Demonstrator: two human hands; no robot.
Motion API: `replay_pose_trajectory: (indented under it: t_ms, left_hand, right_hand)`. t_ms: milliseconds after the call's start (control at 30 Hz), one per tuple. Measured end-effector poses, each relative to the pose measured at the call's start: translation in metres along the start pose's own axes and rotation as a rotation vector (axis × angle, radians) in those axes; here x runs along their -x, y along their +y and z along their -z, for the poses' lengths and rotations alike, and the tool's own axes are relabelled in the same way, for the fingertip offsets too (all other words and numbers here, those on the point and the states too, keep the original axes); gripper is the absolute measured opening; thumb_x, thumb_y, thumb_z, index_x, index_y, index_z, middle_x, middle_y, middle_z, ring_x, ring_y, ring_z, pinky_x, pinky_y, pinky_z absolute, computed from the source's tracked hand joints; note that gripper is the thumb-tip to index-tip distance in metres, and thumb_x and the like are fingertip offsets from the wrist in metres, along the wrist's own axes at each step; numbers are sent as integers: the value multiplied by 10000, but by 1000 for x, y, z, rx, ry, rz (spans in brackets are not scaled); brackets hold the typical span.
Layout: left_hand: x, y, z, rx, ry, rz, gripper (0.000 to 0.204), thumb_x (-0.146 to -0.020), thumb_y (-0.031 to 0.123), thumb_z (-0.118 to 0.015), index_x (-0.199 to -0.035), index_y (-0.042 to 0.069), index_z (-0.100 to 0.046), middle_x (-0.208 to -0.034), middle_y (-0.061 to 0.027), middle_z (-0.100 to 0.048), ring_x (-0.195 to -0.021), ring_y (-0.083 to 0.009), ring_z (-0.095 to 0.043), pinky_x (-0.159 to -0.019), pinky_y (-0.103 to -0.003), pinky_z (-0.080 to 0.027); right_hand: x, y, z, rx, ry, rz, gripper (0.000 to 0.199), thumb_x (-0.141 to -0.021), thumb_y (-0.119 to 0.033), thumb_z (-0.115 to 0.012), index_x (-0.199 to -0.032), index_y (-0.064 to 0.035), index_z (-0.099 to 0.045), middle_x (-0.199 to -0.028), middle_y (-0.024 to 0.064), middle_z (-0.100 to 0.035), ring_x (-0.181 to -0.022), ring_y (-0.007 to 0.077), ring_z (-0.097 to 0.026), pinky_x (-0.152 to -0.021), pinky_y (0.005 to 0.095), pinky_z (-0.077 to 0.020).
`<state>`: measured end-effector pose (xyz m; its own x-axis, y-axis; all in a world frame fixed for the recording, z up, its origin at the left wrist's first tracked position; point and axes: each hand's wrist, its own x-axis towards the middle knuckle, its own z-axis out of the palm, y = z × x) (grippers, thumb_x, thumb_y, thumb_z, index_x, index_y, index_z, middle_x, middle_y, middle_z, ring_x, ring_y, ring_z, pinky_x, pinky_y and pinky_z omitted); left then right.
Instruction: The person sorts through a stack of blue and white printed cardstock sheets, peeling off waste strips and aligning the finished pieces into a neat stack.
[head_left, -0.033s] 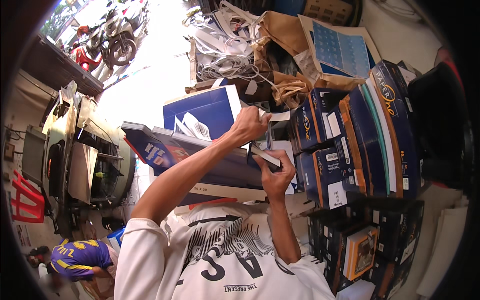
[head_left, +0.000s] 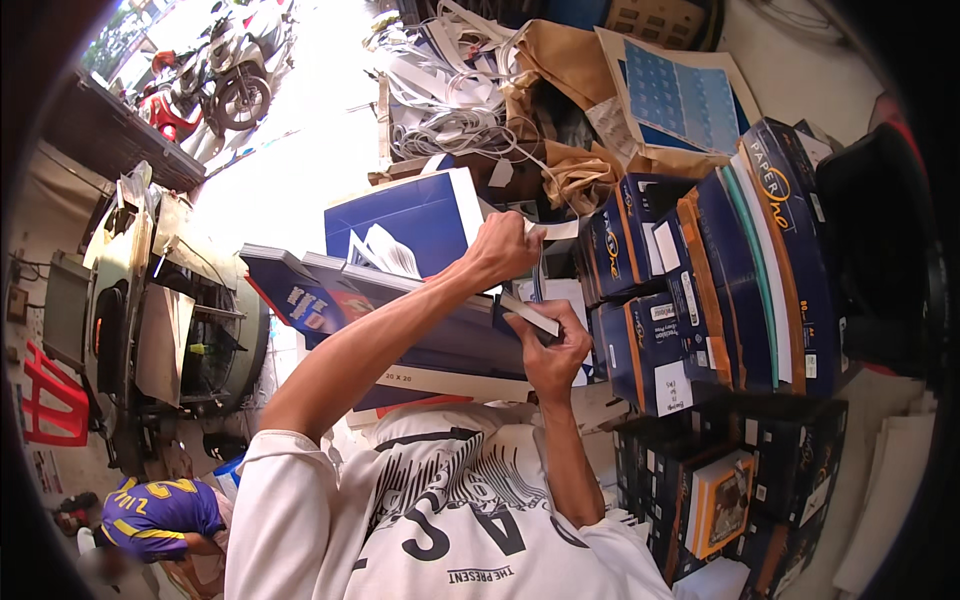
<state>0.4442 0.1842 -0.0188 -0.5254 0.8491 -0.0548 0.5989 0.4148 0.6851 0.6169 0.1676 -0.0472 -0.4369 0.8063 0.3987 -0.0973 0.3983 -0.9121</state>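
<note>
My left hand (head_left: 507, 247) reaches across the stacked books, fingers closed on a white paper strip (head_left: 560, 229) that sticks out to the right. Nearer and slightly right, my right hand (head_left: 554, 345) grips a thin book (head_left: 532, 316) with a dark cover and white page edges, its thumb on the edge. A stack of dark blue books (head_left: 440, 335) lies under my left forearm, its left end showing a coloured cover. Loose white folded sheets (head_left: 385, 250) stand in front of a blue sheet of wrapping (head_left: 395, 215) behind the stack. My left fingertips are partly hidden.
Blue wrapped paper packs (head_left: 715, 280) are piled at the right, with dark boxes (head_left: 780, 470) below. A heap of paper offcuts (head_left: 450, 100) lies beyond my hands. A machine (head_left: 170, 300) and a red plastic chair (head_left: 55, 400) stand left; another person (head_left: 165, 520) bends at lower left.
</note>
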Motion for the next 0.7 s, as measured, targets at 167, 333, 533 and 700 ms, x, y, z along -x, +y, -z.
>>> replay_pose_trajectory:
  t_ms: [167, 333, 533, 700]
  left_hand:
    - [21, 25, 11, -71, -285, -86, 568, -870, 486, -679, -786, -70, -600, -641, -230, -611, -614, -362, -636, -588, -467, -485]
    - [47, -15, 61, -276, -604, -177, 670, -825, 641, -652, -868, -26, -683, -650, -183, -651, -573, -339, -642, -594, -421, -509]
    - [58, -21, 58, -258, -456, -86, 721, -884, 659, -567, -652, -14, -680, -576, -192, -613, -554, -361, -640, -557, -454, -494]
    - [87, -17, 45, -206, -273, -98, 729, -916, 545, -591, -570, -95, -605, -481, -261, -508, -452, -387, -534, -497, -477, -436]
  right_hand:
    - [12, -13, 10, 56, 14, -132, 259, -752, -89, -846, -840, 5, -621, -791, 72, -665, -741, 138, -612, -718, 288, -484]
    - [14, -17, 17, -1, -42, -172, 273, -764, -127, -847, -839, 2, -619, -795, 71, -662, -753, 137, -611, -739, 280, -478]
    - [-14, -47, 31, 196, -344, -156, 298, -749, -179, -850, -844, -7, -626, -806, 116, -695, -735, 211, -696, -684, 316, -534]
    - [-4, -29, 23, 298, -236, -148, 348, -690, -207, -876, -796, -20, -602, -722, 122, -682, -646, 225, -692, -633, 322, -542]
